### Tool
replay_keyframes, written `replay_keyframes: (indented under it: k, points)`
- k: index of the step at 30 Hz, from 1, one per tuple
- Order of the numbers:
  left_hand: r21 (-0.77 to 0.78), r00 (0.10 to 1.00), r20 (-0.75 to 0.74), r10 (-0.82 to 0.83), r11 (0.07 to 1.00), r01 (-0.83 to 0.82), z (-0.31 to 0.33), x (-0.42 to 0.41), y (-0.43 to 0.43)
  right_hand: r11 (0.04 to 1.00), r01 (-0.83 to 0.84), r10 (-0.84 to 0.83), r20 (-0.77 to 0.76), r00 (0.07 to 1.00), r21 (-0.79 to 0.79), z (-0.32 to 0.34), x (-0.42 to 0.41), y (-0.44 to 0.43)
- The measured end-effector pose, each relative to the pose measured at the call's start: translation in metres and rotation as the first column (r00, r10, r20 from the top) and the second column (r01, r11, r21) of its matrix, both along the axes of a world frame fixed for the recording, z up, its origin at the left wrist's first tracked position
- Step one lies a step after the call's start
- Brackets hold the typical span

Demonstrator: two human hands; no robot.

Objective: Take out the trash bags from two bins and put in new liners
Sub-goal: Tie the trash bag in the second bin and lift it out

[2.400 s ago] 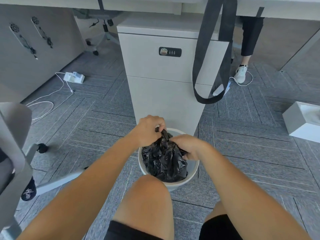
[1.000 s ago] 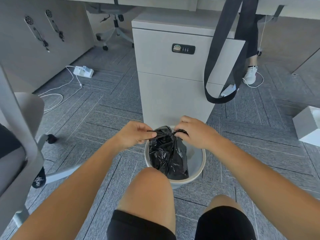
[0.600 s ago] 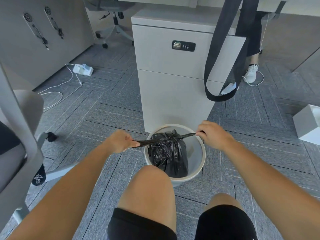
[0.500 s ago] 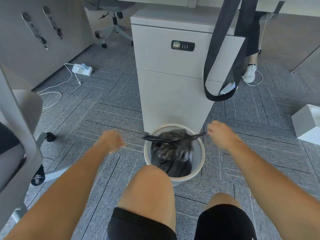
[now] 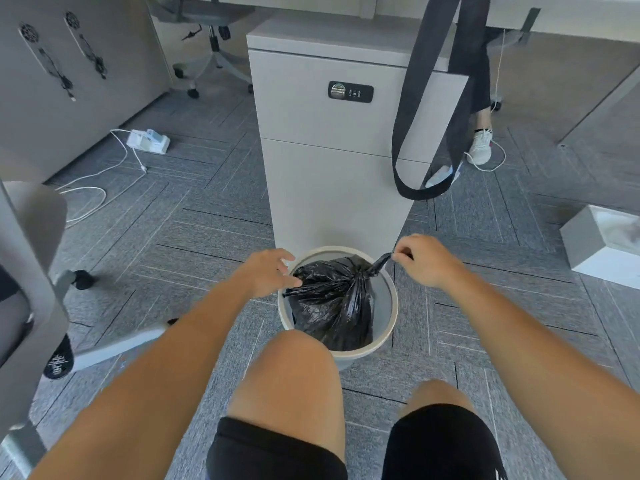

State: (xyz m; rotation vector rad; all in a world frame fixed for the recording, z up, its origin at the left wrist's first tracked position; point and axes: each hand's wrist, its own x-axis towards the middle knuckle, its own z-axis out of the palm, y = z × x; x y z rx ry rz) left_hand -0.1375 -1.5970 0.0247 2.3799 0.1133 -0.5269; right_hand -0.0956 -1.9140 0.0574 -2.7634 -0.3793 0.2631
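The knot [image 5: 362, 273] is pulled tight now, so the black bag [image 5: 332, 303], still down in the bin [image 5: 389, 323], looks ready to lift: the right hand [image 5: 426, 259] at 2 o'clock pinches its tail, and the left hand [image 5: 268, 271] at 9 o'clock, half open, just touches it.

This is looking like an open-plan office. Grey carpet tiles [image 5: 194, 237] are covering the floor, and a pale drawer cabinet [image 5: 329, 168] with a combination lock [image 5: 350, 92] is standing under the edge of a long table [image 5: 311, 3]. A swivel chair on castors [image 5: 212, 53] is sitting further back, beside a grey partition panel [image 5: 117, 98]. A white power strip [image 5: 149, 142] is lying on the carpet, cables trailing — and a small round bin [image 5: 393, 303] is standing before the cabinet.
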Motion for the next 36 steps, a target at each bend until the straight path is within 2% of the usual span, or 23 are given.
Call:
replay_keyframes:
  k: [5, 8, 11, 12, 14, 17, 19, 26, 30, 33, 36]
  points:
    - [0.087, 0.99, -0.078, -0.116, 0.989, 0.123, -0.017, 0.006, -0.017, 0.993, 0.087, -0.085, -0.028, 0.996, 0.085, -0.002, -0.007, 0.012]
    - [0.171, 0.976, -0.124, -0.176, 0.966, 0.196, -0.026, 0.009, -0.026, 0.992, 0.078, -0.077, -0.018, 0.997, 0.094, 0.001, -0.009, 0.018]
    - [0.389, 0.939, -0.114, -0.325, 0.855, 0.343, -0.028, 0.012, -0.031, 0.99, 0.072, -0.071, -0.017, 0.997, 0.118, 0.002, -0.009, 0.021]
    - [0.411, 0.934, -0.097, -0.343, 0.841, 0.352, -0.028, 0.011, -0.032, 0.99, 0.072, -0.071, -0.018, 0.997, 0.122, 0.003, -0.01, 0.021]
    - [0.379, 0.949, -0.047, -0.313, 0.873, 0.307, -0.03, 0.011, -0.029, 0.987, 0.086, -0.084, -0.019, 0.996, 0.136, 0.002, -0.009, 0.018]
    - [0.119, 0.99, 0.043, -0.135, 0.984, 0.129, -0.024, 0.009, -0.015, 0.983, 0.124, -0.122, -0.022, 0.992, 0.138, 0.001, -0.006, 0.012]
    - [0.034, 0.997, 0.061, -0.05, 0.998, 0.048, -0.014, 0.007, -0.005, 0.982, 0.137, -0.133, -0.04, 0.99, 0.133, -0.001, -0.005, 0.009]
    - [0.256, 0.978, 0.081, -0.192, 0.952, 0.166, 0.01, 0.005, 0.012, 0.977, 0.196, -0.188, -0.096, 0.977, 0.083, -0.007, -0.013, -0.001]
    - [0.353, 0.974, 0.133, -0.184, 0.927, 0.127, 0.028, 0.006, 0.004, 0.963, 0.253, -0.245, -0.094, 0.965, 0.096, -0.002, -0.012, -0.002]
    - [0.207, 0.977, 0.187, -0.106, 0.976, 0.066, 0.052, 0.01, -0.006, 0.948, 0.285, -0.276, -0.079, 0.958, 0.141, 0.023, -0.004, 0.0]
    - [0.117, 0.973, 0.17, -0.154, 0.984, 0.135, 0.09, 0.014, -0.026, 0.942, 0.268, -0.235, -0.173, 0.956, 0.2, 0.06, 0.001, 0.01]
